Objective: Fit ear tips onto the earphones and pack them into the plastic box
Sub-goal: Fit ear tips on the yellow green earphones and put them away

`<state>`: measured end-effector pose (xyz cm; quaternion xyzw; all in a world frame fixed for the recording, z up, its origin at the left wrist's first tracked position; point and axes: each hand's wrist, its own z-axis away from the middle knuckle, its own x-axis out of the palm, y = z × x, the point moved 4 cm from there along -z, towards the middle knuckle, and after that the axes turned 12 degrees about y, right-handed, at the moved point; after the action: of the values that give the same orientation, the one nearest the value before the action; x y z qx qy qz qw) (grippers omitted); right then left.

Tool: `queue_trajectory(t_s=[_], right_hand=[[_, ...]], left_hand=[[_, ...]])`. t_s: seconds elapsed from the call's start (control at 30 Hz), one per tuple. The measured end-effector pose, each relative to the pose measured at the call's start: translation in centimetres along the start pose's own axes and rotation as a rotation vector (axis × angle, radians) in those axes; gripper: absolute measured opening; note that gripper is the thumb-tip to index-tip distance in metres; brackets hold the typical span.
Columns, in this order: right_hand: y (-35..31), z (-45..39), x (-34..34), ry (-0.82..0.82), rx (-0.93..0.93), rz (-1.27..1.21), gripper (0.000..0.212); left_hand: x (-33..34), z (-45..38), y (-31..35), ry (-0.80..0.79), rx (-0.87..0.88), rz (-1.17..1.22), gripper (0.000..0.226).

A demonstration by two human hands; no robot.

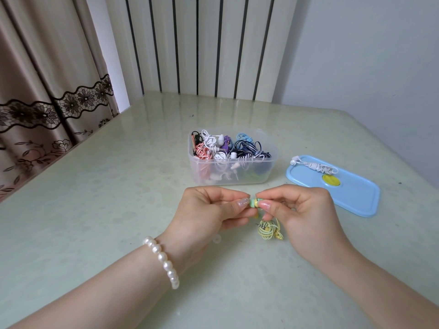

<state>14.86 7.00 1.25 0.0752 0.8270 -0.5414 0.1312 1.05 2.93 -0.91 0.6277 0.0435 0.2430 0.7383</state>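
Note:
My left hand [209, 210] and my right hand [301, 210] meet above the table's middle. Between their fingertips sits a small green and yellow earbud with an ear tip [253, 202]. My left thumb and fingers pinch the green tip end, and my right pinches the yellow earbud body. The yellow-green coiled cable [269, 230] of that earphone hangs below my right hand onto the table. A loose clear ear tip [216, 239] lies by my left wrist. Behind the hands stands the clear plastic box [270, 172], holding several bundled earphones of different colours.
The blue lid [351, 198] lies right of the box, with a white bundled earphone [316, 166] on it. The pale green table [107, 198] runs to a curtain on the left and a ribbed radiator and wall at the back.

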Motion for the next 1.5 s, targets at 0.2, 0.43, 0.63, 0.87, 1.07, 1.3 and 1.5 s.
queue_trajectory(t_s=[0.2, 0.43, 0.63, 0.87, 1.07, 1.3, 1.5], right_hand=[[0.2, 0.2, -0.2, 0.091, -0.097, 0.072, 0.027], [0.2, 0.0, -0.2, 0.108, -0.074, -0.050, 0.021], [0.3, -0.6, -0.1, -0.040, 0.189, -0.456, 0.012], [-0.6, -0.5, 0.2, -0.207, 0.453, -0.816, 0.014], [0.2, -0.7, 0.0, -0.170, 0.483, -0.691, 0.018], [0.5, -0.4, 0.2, -0.132, 0.478, -0.524, 0.019], [0.6, -0.4, 0.1, -0.128, 0.460, -0.513, 0.020]], left_hand=[[0.3, 0.4, -0.1, -0.019, -0.050, 0.067, 0.010], [0.2, 0.3, 0.2, -0.010, -0.101, 0.147, 0.013], [-0.5, -0.5, 0.7, 0.066, 0.049, 0.045, 0.010], [0.4, 0.1, 0.3, -0.219, -0.062, 0.015, 0.044], [0.3, 0.3, 0.9, -0.239, -0.082, 0.026, 0.021], [0.0, 0.0, 0.5, -0.162, -0.139, 0.051, 0.021], [-0.1, -0.2, 0.4, -0.135, -0.130, 0.062, 0.027]])
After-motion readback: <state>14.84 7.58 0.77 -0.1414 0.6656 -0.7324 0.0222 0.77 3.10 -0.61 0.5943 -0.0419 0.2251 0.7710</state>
